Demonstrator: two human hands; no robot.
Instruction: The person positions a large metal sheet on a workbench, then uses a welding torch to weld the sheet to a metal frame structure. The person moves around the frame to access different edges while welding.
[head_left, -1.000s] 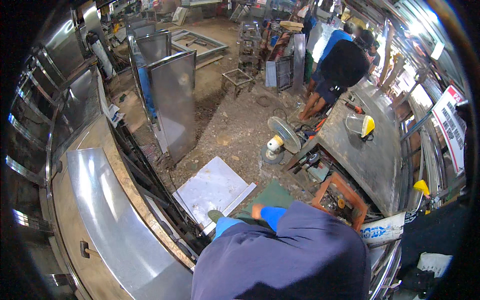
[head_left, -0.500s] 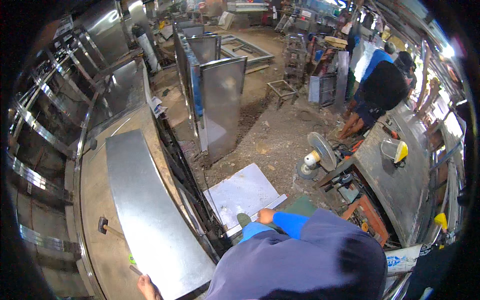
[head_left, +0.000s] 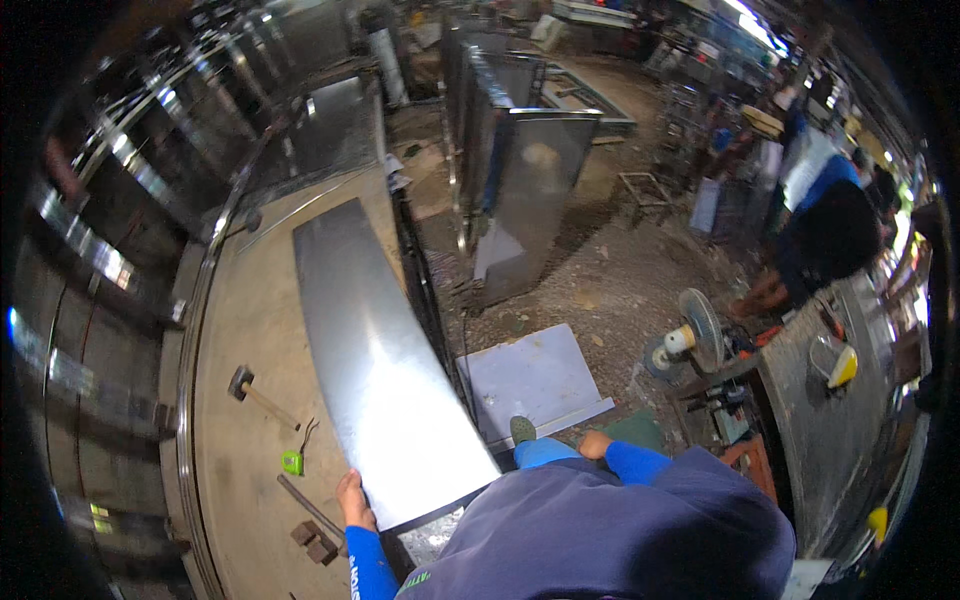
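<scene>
My left hand point(head_left: 356, 500) is at the near left edge of a long, shiny metal sheet point(head_left: 385, 370), its fingers closed on that edge. The sheet lies lengthwise on a tan worktable point(head_left: 225, 470). Left of it rest a hammer point(head_left: 262, 397) with a wooden handle, a green tape measure point(head_left: 292, 462), a dark metal bar point(head_left: 308, 503) and small brown blocks point(head_left: 315, 542). My right hand point(head_left: 595, 444) is low beside my leg, apart from the sheet; its fingers are too small and hidden to make out.
A white panel point(head_left: 530, 375) lies on the floor by my foot point(head_left: 522, 430). Beyond stands an upright metal cabinet frame point(head_left: 535, 200). A fan point(head_left: 690, 335) and a workbench point(head_left: 835, 390) are on the right, near a bending person point(head_left: 820, 240). Metal racks point(head_left: 110, 350) line the left.
The metal sheet has shifted right, away from the hammer and tape measure, with my left hand on its edge. My right hand has drawn back from the white panel's edge. The view has turned left.
</scene>
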